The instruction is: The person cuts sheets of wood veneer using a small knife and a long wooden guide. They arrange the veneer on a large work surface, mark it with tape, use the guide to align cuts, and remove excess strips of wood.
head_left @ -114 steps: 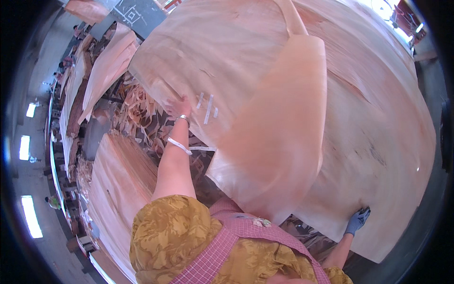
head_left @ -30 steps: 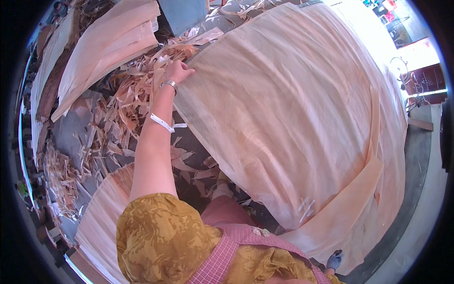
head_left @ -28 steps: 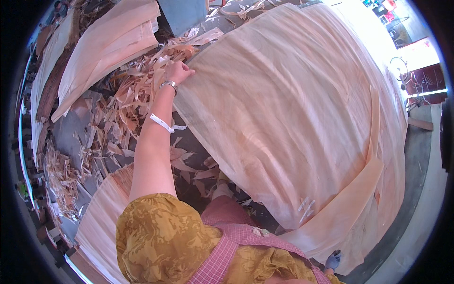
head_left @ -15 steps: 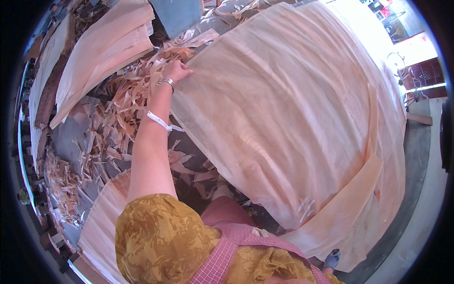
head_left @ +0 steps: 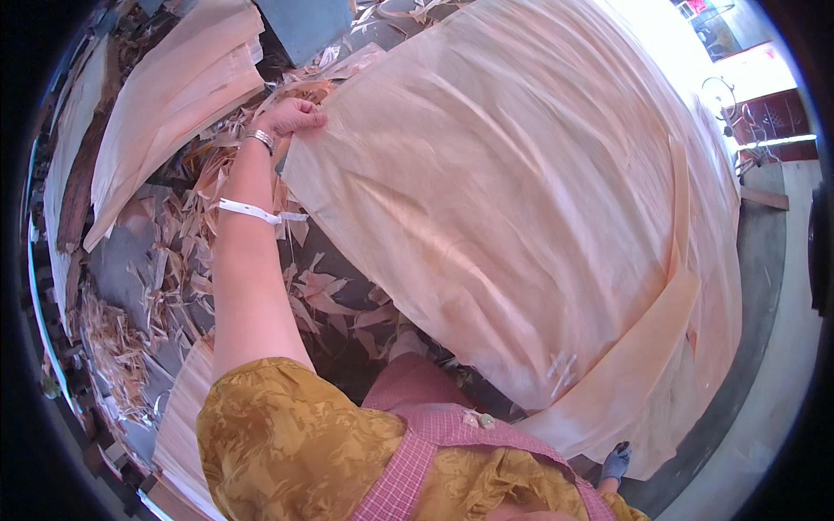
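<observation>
A wide stack of thin, pale pinkish wood veneer sheets spreads in front of me, its surface rippled. At its far left corner my left hand is closed, pinching the edge of the top veneer sheet. A metal watch and a loose white band circle that wrist and forearm. Down at the near right edge of the stack is my right hand, in a grey-blue glove with a dark patch at its tip. It is small in view, and its fingers cannot be made out. A narrow folded veneer strip lies across the stack's right side.
Torn veneer scraps litter the floor on the left. More veneer sheets lean at the far left, beside a blue-grey box. Another pale sheet is at my near left. A bicycle stands at the far right.
My left hand has moved left, drawing the corner of the top veneer sheet with it. The sheet shows a new ripple near that edge. My right hand remains by the near edge.
</observation>
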Tool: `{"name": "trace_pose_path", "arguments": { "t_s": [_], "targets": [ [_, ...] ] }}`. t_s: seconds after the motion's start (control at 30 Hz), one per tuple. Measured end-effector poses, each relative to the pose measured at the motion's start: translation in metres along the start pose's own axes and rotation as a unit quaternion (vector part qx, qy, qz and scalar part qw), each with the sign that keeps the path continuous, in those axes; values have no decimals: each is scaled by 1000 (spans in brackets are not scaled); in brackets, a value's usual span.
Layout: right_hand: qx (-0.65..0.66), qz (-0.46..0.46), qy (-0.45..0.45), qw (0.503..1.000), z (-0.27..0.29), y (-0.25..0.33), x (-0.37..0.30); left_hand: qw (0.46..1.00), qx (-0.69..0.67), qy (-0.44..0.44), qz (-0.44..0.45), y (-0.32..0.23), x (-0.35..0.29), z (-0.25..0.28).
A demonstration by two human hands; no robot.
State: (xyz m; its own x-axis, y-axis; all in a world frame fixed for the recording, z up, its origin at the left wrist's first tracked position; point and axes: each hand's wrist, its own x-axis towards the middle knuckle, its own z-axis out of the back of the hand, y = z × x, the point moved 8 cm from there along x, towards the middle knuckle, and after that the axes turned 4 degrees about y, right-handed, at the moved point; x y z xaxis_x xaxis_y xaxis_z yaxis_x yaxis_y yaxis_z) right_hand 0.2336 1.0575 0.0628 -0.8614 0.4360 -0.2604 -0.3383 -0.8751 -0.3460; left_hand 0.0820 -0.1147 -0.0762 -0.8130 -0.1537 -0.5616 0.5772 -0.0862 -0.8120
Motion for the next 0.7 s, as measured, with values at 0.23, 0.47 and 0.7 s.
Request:
{"name": "trace_pose_path", "arguments": {
  "t_s": [0.23, 0.47, 0.7],
  "targets": [
    [-14, 4, -8, 1000, 10, 1, 6, 999, 9, 32, -13, -28, -23, 1],
    [-38, 76, -97, 992, 25, 2, 29, 994, 82, 16, 75, 36, -49, 31],
    [-4, 52, -48, 997, 39, 42, 49, 983, 49, 1, 175, 115, -110, 30]
  ]
}}
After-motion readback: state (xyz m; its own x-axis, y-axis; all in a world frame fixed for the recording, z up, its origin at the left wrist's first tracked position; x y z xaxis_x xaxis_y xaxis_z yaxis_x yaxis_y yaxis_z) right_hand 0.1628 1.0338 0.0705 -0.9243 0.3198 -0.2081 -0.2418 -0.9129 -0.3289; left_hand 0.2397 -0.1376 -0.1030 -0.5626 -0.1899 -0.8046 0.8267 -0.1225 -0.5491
